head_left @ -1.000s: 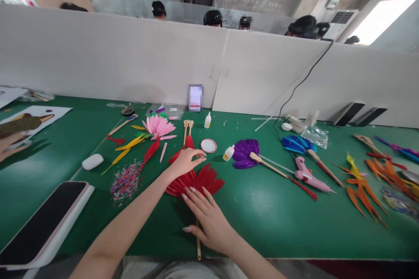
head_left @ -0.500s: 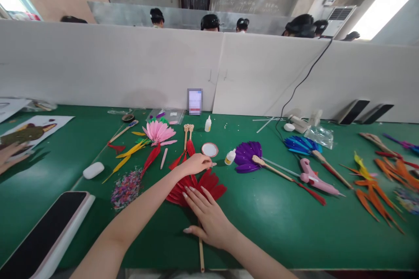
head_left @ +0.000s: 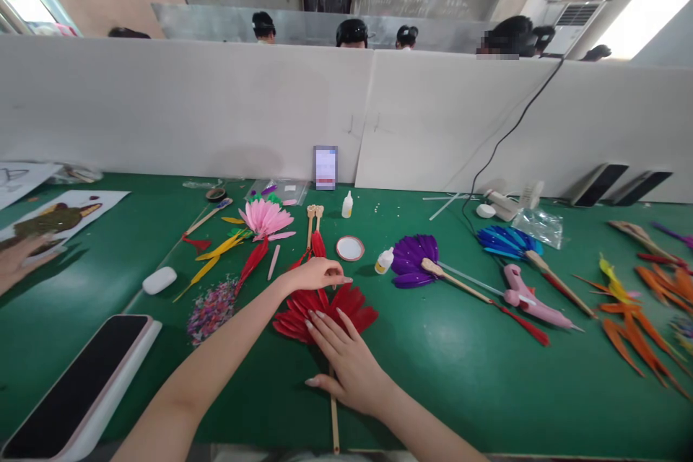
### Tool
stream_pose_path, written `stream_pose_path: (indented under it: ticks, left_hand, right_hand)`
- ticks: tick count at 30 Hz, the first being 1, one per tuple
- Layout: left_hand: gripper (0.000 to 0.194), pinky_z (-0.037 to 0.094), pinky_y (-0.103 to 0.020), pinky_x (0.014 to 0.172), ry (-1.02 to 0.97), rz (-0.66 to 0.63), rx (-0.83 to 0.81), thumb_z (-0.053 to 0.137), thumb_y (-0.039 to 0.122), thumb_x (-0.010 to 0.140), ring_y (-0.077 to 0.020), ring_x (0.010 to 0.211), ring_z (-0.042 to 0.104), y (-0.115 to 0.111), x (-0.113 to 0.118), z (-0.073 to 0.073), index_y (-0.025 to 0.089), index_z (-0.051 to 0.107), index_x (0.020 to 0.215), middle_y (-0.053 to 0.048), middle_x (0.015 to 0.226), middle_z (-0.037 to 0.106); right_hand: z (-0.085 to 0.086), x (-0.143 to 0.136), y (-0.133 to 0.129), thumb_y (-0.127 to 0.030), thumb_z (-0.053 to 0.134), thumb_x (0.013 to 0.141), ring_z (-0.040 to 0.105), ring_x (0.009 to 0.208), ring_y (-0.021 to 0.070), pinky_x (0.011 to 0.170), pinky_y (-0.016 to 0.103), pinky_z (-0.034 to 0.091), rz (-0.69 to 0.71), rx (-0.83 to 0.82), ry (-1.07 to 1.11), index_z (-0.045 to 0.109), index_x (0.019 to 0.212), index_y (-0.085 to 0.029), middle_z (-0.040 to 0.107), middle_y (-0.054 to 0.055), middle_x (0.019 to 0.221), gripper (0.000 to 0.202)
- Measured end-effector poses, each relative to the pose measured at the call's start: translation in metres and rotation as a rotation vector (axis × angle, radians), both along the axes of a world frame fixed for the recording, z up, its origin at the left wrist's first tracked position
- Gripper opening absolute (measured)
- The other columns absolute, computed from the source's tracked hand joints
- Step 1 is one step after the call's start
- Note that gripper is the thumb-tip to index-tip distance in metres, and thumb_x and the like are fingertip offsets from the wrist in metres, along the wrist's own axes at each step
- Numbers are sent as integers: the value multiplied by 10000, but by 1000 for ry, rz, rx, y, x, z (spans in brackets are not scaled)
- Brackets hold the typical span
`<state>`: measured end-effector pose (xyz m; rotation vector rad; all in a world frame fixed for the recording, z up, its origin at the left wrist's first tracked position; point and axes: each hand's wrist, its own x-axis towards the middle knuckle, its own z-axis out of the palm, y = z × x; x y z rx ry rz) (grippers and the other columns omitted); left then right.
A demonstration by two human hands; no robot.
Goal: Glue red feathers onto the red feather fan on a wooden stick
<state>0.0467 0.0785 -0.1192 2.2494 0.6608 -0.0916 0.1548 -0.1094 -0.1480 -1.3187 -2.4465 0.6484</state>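
Observation:
A red feather fan (head_left: 354,307) with a thin wooden handle (head_left: 334,422) lies on the green table in front of me. My right hand (head_left: 346,357) rests flat over the base of its feathers, fingers stretched out and thumb beside the handle. Just above the feathers' upper edge, my left hand (head_left: 319,273) is closed with bent fingers pinched together. Whatever those fingertips hold, if anything, is too small to make out. Close behind that hand are a round white-filled dish (head_left: 350,248) and a small white glue bottle (head_left: 384,260).
To the right lie a purple feather fan (head_left: 414,260), a pink glue gun (head_left: 535,303), a blue fan (head_left: 509,240) and orange feathers (head_left: 622,325). Leftward are pink feathers (head_left: 265,218), confetti-like bits (head_left: 211,310) and a large phone (head_left: 81,386). Another person's hand (head_left: 24,260) touches a picture sheet.
My left hand has shifted slightly left and down, its fingers more curled. My right hand stays flat on the red fan. The camera view has moved a little.

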Motion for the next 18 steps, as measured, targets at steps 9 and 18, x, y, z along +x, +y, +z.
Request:
stream_pose_path:
  ticks: [9,18]
  left_hand:
    - [304,511,-340,733,62,-109,89,597,419,887,-148,726,618,3,-3,-13,135,623,781,2,748,631]
    - [252,525,-399,814,38,64,267,566,355,921,-187,889,637,5,-2,-22,134,621,1029,-54,1007,651]
  right_hand:
    - [-3,1,1,-603,307,945,104,1466,189,1200,443,50,7,1,-7,105,1530,-174,170,30,1588,753]
    - [-2,1,2,-576,304,958,102,1466,184,1204,432,58,7,16,-6,144,1525,-155,182,47,1588,724]
